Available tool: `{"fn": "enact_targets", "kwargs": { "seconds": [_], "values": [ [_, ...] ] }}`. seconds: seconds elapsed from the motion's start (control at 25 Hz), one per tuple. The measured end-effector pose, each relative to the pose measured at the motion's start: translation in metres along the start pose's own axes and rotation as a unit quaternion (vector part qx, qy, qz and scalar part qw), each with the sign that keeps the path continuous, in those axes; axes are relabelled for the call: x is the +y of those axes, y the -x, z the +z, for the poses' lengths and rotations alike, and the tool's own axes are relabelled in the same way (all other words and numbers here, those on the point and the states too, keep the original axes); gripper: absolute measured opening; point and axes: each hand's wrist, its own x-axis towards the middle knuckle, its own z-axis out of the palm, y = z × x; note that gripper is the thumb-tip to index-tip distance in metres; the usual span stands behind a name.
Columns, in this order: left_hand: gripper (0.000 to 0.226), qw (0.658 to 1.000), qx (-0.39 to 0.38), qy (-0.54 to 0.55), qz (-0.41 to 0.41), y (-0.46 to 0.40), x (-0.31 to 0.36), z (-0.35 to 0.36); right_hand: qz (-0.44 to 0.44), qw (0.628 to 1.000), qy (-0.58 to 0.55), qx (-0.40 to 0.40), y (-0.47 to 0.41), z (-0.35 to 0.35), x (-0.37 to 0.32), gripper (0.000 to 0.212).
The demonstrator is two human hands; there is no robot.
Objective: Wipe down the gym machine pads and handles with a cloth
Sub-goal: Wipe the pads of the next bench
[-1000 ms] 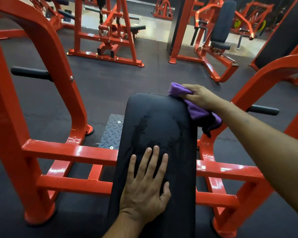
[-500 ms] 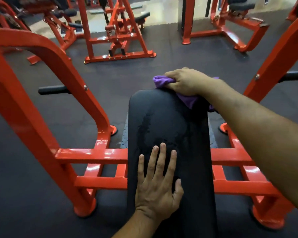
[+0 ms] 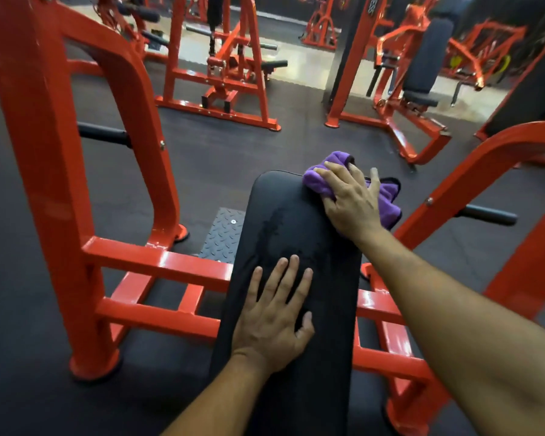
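The purple cloth is pressed flat onto the far right corner of the black pad by the right hand, fingers spread out straight. The left hand is laid flat on the pad, nearer, fingers straight, nothing held. A wet patch is seen between the 2 hands. Most of the cloth is hidden under the hand. Writing on a far black post is too blurred to be read.
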Motion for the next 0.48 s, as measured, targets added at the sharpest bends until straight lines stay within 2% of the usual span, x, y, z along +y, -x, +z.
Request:
{"fn": "enact_targets", "kwargs": {
  "seconds": [0.12, 0.28, 0.36, 0.48],
  "values": [
    [0.075, 0.999, -0.004, 0.012, -0.031, 0.021, 0.003, 0.001, 0.056, 0.997, 0.022, -0.042, 0.002, -0.004, -0.006, 0.050],
    [0.077, 0.999, 0.019, 0.012, -0.027, 0.035, 0.001, 0.007, 0.044, 0.998, 0.046, -0.030, 0.000, -0.007, -0.004, 0.055],
    [0.076, 0.999, 0.036, 0.014, -0.027, 0.037, 0.002, 0.009, 0.033, 0.997, 0.058, -0.044, -0.001, -0.007, -0.004, 0.054],
    [0.076, 0.999, 0.041, 0.021, -0.016, 0.039, 0.002, 0.012, 0.014, 0.996, 0.086, -0.023, -0.005, -0.015, 0.005, 0.049]
  ]
}}
